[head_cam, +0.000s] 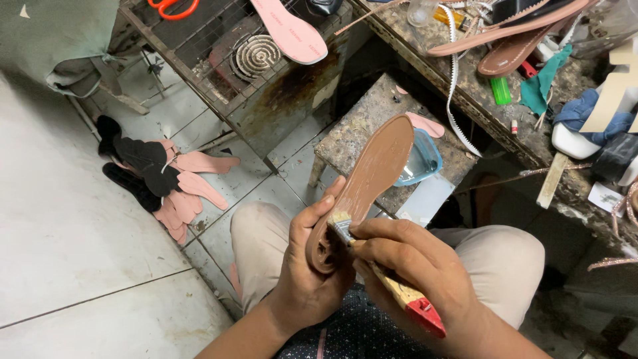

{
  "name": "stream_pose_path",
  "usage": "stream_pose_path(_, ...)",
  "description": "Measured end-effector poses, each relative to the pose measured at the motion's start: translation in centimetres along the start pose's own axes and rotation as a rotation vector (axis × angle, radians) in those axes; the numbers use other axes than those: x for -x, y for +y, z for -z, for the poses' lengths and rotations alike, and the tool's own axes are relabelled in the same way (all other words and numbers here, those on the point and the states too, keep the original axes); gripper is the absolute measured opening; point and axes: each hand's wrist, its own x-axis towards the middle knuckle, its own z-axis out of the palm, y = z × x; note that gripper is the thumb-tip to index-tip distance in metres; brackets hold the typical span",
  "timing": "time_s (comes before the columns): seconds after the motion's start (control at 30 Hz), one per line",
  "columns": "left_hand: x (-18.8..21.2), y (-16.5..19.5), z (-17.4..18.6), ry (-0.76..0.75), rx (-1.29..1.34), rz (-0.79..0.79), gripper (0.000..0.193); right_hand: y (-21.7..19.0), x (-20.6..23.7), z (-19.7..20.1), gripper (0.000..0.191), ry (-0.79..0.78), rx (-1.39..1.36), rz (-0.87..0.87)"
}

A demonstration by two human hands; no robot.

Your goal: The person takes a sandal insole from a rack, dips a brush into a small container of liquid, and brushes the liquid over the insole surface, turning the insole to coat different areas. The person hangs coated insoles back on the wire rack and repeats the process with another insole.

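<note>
Two hands are seen at six o'clock, above the knees of a seated person; the left hand (302, 276) is wrapped around the heel end of a brown shoe sole (369, 183), thumb pressed along its edge and fingers curled behind; the right hand (412, 266) has its fingers pinched together on a small brush (379, 266) with a wooden handle and red tip, the bristles laid against the sole near the heel. One sole is held, slanting up toward twelve o'clock, in front of a stone block (372, 126); it is judged light, thin and somewhat flexible, probably tacky where coated, so best gripped by the edges at the heel. One brush is counted; one clear blue-rimmed container (420, 159) sits on the block. At nine o'clock a pile of pink and black insoles (169, 183) lies on the tiled floor (60, 219), too overlapped to count; one pink insole (290, 30) rests on a wire rack (212, 80) at twelve o'clock.
</note>
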Motion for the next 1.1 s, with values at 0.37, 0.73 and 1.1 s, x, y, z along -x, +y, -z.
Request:
stream_pose_path(0.37,0.1,-0.1,-0.2,0.039,0.013,0.029,0.08,-0.1,-0.4,-0.2,0.031,-0.031,0.016,0.106)
stream_pose_path(0.73,0.0,-0.1,0.0,0.001,-0.001,0.057,0.082,0.2,0.1,0.5,0.027,-0.131,-0.096,0.079)
stream_pose_path(1.1,0.1,1.0,3.0,0.037,-0.091,0.17,0.076,13.3,0.5,4.4,0.016,0.195,0.201,-0.441)
